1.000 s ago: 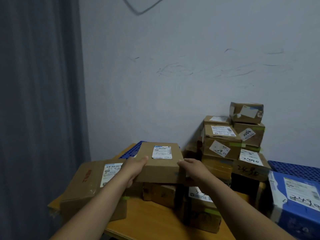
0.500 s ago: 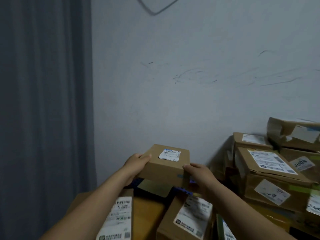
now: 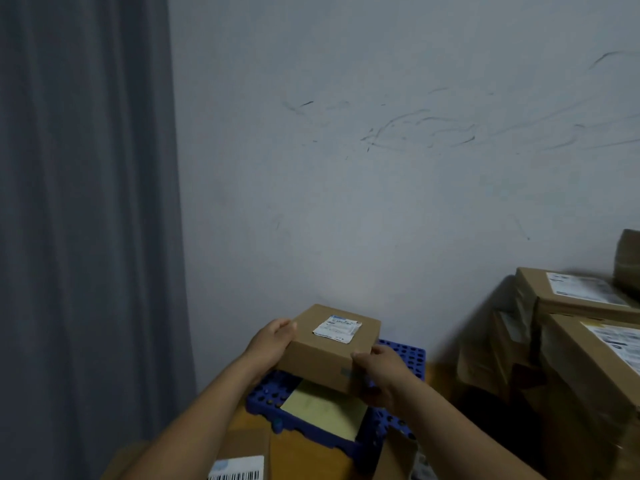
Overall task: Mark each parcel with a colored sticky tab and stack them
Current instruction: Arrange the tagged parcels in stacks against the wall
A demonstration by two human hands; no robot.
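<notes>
Stretched forward, left hand (image 3: 273, 344) and right hand (image 3: 381, 372) clamped one parcel (image 3: 322, 356) between them, fingers (image 3: 362, 357) curled on its sides. Below the fingers lay one blue tray (image 3: 403, 355).

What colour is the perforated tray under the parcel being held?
The tray is blue, dotted with round holes; the head view shows it best.

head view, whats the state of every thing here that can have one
small parcel: closed, label up, held between both hands over the blue pallet
left hand: grips the parcel's left side
right hand: grips its near right corner
blue pallet: lies flat, a yellow sheet on it
yellow sheet: flat, partly hidden by the parcel
stacked parcels: closed, piled at the right
curtain: hanging, drawn
</notes>
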